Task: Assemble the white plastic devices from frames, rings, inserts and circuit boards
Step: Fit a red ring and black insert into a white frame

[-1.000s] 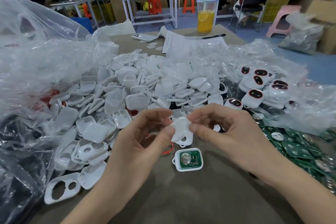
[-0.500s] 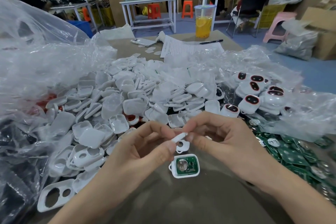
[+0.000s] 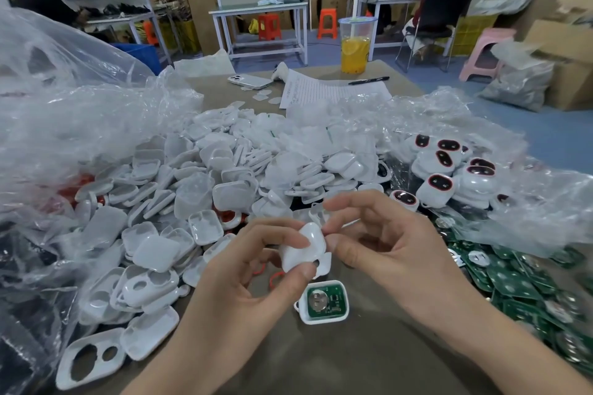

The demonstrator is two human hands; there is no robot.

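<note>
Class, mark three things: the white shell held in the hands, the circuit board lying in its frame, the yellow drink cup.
white shell point(image 3: 303, 245), head view, its curved top face.
circuit board point(image 3: 333, 300), head view, green right side.
drink cup point(image 3: 355, 51), head view, yellow-filled lower half.

two hands show, the left hand and the right hand, both bare. the left forearm and right forearm are bare down to the lower edge. the fingers are slender, the nails short.
</note>
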